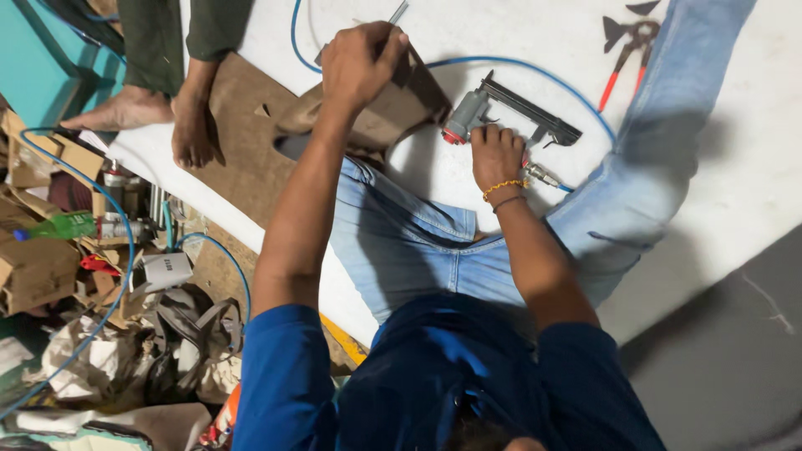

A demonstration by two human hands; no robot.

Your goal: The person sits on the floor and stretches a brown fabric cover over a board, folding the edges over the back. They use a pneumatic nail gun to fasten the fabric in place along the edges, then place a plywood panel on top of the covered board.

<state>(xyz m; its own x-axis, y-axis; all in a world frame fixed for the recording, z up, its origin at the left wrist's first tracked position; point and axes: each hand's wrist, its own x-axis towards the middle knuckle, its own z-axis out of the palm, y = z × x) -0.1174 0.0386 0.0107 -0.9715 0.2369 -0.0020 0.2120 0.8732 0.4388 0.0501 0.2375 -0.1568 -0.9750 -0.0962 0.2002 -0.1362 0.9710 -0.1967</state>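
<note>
My left hand is closed around a thin metal tool whose tip sticks out above my fist. The fist presses down on a folded brown piece of material lying on the white surface. My right hand grips the handle of a grey and black pneumatic nail gun with a red end, which lies on the white surface. A blue air hose runs to the gun. My legs in blue jeans spread out beneath both arms.
Another person's bare feet stand on a brown board at the upper left. Red-handled pliers lie at the upper right. Left of the surface is clutter: cardboard boxes, a green bottle, bags, and loops of blue hose.
</note>
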